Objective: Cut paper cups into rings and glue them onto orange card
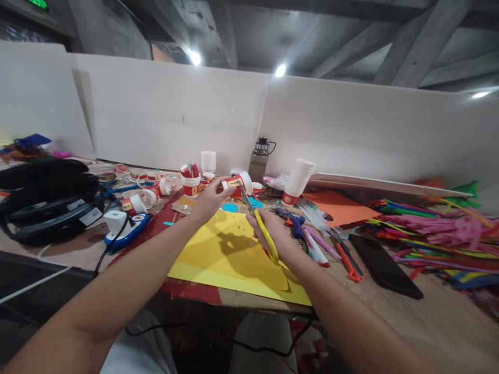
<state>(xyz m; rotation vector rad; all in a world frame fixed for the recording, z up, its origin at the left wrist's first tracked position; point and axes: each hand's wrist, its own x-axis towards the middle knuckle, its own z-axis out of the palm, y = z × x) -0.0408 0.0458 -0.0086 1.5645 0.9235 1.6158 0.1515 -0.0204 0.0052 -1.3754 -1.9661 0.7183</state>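
Note:
My left hand [213, 197] grips a red and white paper cup [244, 182], tilted on its side with its white end toward the right. In my right hand [273, 231] is a pair of scissors [267, 236] with yellow handles. The blades point up and away, and their tips lie against the cup's side; whether they cut into it I cannot tell. Beneath both hands lie yellow paper sheets [218, 254]. Small blue paper pieces [230, 207] rest near the far edge of the yellow paper.
Stacked paper cups [300, 179] and a water bottle [259, 158] stand at the back. To the right are a glue gun [297, 224], an orange cutter [349, 262], a black phone [384, 265] and pipe cleaners [448, 234]. A blue power strip [136, 231] and cut cups [134, 204] are leftward.

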